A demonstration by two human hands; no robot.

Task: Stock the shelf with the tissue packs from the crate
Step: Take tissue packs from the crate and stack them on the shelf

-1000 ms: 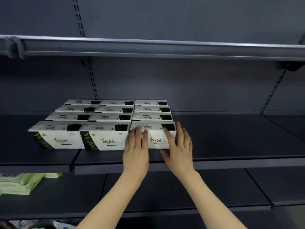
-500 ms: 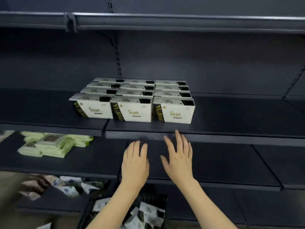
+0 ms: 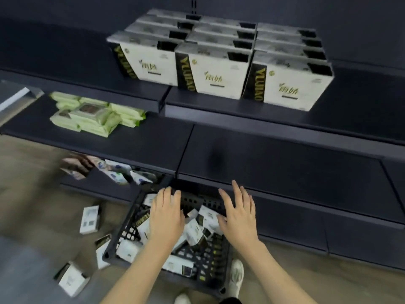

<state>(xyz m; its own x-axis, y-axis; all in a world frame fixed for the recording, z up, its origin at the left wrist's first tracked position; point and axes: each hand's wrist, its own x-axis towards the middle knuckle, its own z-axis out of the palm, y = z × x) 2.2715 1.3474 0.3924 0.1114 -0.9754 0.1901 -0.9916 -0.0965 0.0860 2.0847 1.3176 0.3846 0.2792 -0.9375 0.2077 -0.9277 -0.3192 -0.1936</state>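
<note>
A black slatted crate (image 3: 122, 234) stands on the floor below me, holding several white tissue packs (image 3: 209, 218) jumbled together. My left hand (image 3: 166, 215) hovers over the crate's left half with fingers spread, holding nothing. My right hand (image 3: 238, 212) hovers over its right half, also spread and empty. Up on the dark shelf (image 3: 219, 110), white-and-black tissue packs (image 3: 213, 73) stand in three neat columns, several deep.
Green wipe packs (image 3: 96, 117) lie piled on the middle shelf at left. More soft packs (image 3: 118, 172) sit on the bottom shelf. Loose tissue packs (image 3: 89, 219) lie on the floor left of the crate. My white shoe (image 3: 236, 275) is beside the crate.
My view has tilted down from the stocked shelf to the crate. Both hands left the front right pack and dropped to just above the crate, open and empty.
</note>
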